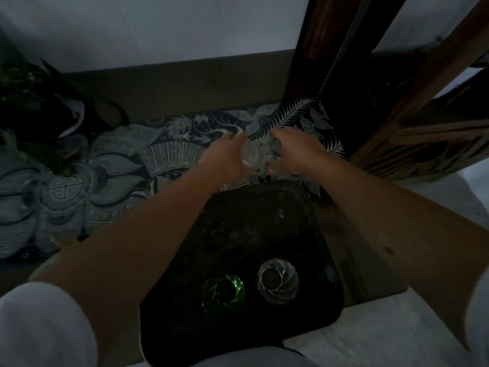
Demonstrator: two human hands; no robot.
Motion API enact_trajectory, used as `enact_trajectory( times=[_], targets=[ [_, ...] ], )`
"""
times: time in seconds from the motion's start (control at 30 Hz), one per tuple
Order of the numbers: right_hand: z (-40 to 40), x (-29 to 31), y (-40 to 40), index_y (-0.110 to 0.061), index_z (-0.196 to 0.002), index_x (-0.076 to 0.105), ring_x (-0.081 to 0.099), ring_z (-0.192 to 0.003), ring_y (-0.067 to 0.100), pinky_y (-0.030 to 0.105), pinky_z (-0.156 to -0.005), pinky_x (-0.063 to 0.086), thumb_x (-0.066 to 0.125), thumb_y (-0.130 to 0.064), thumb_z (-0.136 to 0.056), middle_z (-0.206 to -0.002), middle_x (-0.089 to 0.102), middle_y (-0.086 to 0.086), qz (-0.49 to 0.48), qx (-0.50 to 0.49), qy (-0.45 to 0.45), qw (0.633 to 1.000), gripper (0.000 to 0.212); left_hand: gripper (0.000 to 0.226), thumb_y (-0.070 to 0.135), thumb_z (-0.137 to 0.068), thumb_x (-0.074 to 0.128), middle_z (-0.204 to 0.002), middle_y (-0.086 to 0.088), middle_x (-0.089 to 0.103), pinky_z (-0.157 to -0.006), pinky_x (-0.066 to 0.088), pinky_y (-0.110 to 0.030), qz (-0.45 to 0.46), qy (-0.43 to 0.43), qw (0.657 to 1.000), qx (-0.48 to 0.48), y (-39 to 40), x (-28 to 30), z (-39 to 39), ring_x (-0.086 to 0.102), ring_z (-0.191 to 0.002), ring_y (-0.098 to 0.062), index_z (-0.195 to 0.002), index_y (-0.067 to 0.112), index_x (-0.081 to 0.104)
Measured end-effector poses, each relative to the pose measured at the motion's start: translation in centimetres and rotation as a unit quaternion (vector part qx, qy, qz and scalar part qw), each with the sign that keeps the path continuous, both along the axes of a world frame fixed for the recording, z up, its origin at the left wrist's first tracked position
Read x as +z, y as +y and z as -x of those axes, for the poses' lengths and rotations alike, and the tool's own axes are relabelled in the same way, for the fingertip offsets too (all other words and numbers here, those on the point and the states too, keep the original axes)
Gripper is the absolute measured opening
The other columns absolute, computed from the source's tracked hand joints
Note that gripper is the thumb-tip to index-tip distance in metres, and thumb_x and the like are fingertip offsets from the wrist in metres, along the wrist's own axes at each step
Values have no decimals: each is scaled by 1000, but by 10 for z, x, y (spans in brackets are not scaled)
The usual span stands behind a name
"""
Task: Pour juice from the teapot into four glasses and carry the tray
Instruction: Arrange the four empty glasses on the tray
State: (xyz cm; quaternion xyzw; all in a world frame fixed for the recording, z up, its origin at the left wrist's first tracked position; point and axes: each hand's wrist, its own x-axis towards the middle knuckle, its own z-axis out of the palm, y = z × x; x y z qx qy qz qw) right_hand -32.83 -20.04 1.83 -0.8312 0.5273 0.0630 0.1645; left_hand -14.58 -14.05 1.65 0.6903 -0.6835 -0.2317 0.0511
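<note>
Light: the scene is sitting dim and blurred, so fine detail is being lost.
Left hand [225, 157]: it is reaching out to about 12 o'clock of the tray, wrapping a clear glass [250, 154] from the left; fingers are curling round it, so the hand is gripping that glass.
Right hand [296, 149]: it is reaching to the same spot, just right of the left hand, closing over a second clear glass [272, 152]; the blur is making it hard to tell how firmly it is holding.
Held glasses: the two are sitting side by side between the hands, just beyond the tray's far edge, over the patterned cloth [119, 165]; whether they are resting on it or lifted I cannot tell.
Tray [264, 226]: dark, with rounded corners, it is lying at the centre, running from the hands at 12 o'clock back to 6 o'clock.
Green glass [223, 292]: it is standing upright on the tray at about 7 o'clock.
Ribbed glass [277, 284]: clear, it is standing upright on the tray at about 5 o'clock, just beside the green one but apart from it.
Teapot: I cannot tell where it is.
Sleeves [39, 327]: white, they are showing at the lower corners.
</note>
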Motion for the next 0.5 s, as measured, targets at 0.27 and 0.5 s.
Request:
enact_trajectory(
  times=[0.27, 0.5],
  targets=[
    [-5, 25, 64, -31, -146, 27, 46, -130, 27, 42, -99, 42, 80, -51, -61, -150, 39, 0, -9, 59, 13, 998, 103, 96, 50, -74, 77, -155, -2, 35, -106, 40, -45, -15, -56, 998, 26, 77, 31, -22, 44, -134, -30, -152, 27, 26],
    [-4, 15, 110, -27, -145, 31, 47, -129, 32, 45, -97, 45, 81, -48, -62, -149, 42, 4, -40, 107, 45, 992, 99, 93, 46, -71, 80, -149, 0, 42, -98, 44, -42, -40, -45, 997, 49, 138, 12, -18, 48, -131, -27, -148, 28, 32]
  ],
)
